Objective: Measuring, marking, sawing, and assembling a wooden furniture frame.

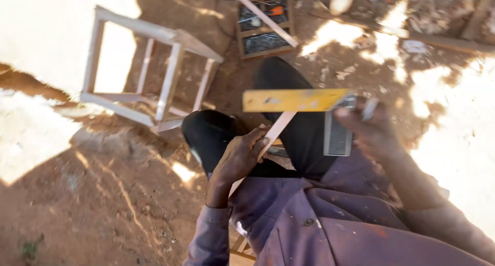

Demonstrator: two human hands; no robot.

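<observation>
Red dirt ground (103,194) is lying under everything, patched with hard sunlight and shadow. Over the person's dark-trousered knees, the left hand (238,157) is curling around a thin pale wood strip (278,129), fingers wrapped over it and thumb pressing along its side; the strip is running diagonally from below that hand up toward the right. Its upper end is meeting the yellow blade of a try square (294,100), which is lying level across it just above the left hand. The right hand (368,129) is gripping the square's grey metal stock at the blade's right end — the hand is blurred, so I cannot tell exactly how the fingers are closing, though a small pale stick-like thing, perhaps a pencil (369,108), is poking up from between them. Both arms are wearing purple, paint-flecked sleeves.

Well beyond the left hand, up and to its left, an unfinished pale wooden stool frame (154,75) is lying on its side in the dirt. Farther off, straight ahead of both hands, a shallow wooden toolbox (264,26) is sitting — another pale strip is resting across its top. Past the right hand, scraps and a long plank (428,39) are lying scattered.
</observation>
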